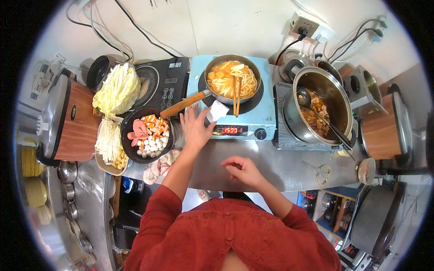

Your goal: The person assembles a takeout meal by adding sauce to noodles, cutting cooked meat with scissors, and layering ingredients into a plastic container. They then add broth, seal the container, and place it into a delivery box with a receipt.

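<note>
A pan of noodles (232, 81) in orange broth sits on a pale blue induction cooker (266, 115), with wooden chopsticks (236, 97) resting across its rim. Its wooden handle (183, 105) points down to the left. Below this handle, my left hand (197, 124) lies with spread fingers at the cooker's front left corner. A small white folded piece (217, 111), like tissue or a packet, is beside the thumb and index finger; any grip on it is unclear. Over the counter's front edge, my right hand (242, 171) hovers loosely bent, fingers apart, nothing visible in it.
Left are a black pan (124, 144) of sausage, crab sticks and white balls, cabbage (118, 90), enoki mushrooms (108, 142) and a crumpled cloth (158, 167). Right stand a tall steel pot (294, 113) with a ladle (323, 119), and scissors (323, 174) on the steel counter (285, 158).
</note>
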`<state>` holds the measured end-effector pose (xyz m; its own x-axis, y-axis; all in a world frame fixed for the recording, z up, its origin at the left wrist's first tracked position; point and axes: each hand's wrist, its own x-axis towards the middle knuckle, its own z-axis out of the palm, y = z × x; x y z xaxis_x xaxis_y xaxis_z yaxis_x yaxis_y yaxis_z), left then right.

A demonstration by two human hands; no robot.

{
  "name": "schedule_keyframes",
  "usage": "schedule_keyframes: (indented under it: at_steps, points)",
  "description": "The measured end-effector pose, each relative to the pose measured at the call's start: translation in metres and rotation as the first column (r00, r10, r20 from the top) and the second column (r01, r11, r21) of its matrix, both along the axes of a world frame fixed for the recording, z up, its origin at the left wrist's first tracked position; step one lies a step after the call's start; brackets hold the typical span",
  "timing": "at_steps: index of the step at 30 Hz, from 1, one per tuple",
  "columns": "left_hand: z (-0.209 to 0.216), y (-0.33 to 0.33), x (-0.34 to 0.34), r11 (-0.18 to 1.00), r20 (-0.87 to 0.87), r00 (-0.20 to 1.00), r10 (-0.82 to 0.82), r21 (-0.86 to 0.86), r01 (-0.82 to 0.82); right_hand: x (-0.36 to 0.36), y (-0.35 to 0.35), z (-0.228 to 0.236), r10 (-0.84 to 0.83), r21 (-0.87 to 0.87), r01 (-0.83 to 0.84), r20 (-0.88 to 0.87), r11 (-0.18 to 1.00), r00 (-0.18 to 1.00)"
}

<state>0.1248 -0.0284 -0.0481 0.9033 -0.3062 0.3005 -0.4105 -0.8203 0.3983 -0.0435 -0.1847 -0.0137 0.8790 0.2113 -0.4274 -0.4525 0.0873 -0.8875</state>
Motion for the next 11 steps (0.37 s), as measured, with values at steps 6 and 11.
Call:
schedule_keyframes:
  at_steps: [6,11]
  points:
    - [0.016,0.019,0.004,0.971,-0.047,0.99,-0.134,0.194,0.14,0.023,0.014,0.013,0.119,-0.534,0.253,0.565,0.806,0.816]
    - [0.091,0.04,-0.029,0.785,-0.246,0.765,-0.594,-0.382,0.487,0.055,0.015,0.046,0.35,-0.672,0.349,0.677,0.653,0.648]
